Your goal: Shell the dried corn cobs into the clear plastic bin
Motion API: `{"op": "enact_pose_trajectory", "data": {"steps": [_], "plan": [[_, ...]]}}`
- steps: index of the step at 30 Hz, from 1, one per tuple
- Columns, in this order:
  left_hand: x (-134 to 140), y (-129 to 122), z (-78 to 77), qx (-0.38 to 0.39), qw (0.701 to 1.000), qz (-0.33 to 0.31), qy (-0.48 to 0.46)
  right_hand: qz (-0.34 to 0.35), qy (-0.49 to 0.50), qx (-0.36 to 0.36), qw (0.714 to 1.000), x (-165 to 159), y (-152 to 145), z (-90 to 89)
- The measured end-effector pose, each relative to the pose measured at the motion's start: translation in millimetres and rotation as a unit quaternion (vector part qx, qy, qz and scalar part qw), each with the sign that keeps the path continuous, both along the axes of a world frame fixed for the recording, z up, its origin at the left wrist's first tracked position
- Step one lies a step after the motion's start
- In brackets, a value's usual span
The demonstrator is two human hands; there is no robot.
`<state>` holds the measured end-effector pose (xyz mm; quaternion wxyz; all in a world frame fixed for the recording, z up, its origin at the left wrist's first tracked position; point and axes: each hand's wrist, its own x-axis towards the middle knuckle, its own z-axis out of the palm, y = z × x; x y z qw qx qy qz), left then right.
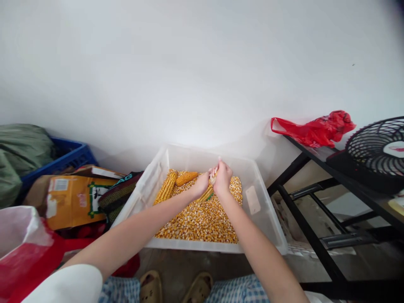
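White sleeve (71,287) cut off, seven o'clock; I see left hand (201,185) and right hand (222,177) gripping a half-hidden corncob (206,193).

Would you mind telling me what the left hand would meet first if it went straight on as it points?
The left hand would probably meet the right hand, just across the corn cob, though depth there is unclear.

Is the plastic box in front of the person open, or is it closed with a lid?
Open: the plastic box is uncovered from above, and loose kernels and corn cobs show plainly inside it.
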<state>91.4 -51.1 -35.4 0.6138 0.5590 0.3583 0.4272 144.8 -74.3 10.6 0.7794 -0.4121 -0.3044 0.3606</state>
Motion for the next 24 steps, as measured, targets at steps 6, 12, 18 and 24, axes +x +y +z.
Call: {"op": "enact_pose_trajectory", "data": {"steps": [6,12,18,24], "plan": [[1,-4,5.2,-0.137,0.979,-0.056,-0.142,0.017,-0.032,0.001,0.999,-4,-3,1.4],[-27,28,0.7,-0.196,0.964,-0.172,-0.048,0.078,0.016,-0.011,0.997,-8,-9,11.4],[-45,33,23.0,-0.110,0.975,-0.157,0.113,0.004,0.118,-0.013,0.993,26,-5,20.9],[-19,-4,16.5,0.115,0.967,-0.041,0.221,-0.047,0.107,-0.027,0.993,32,-2,16.9]]}}
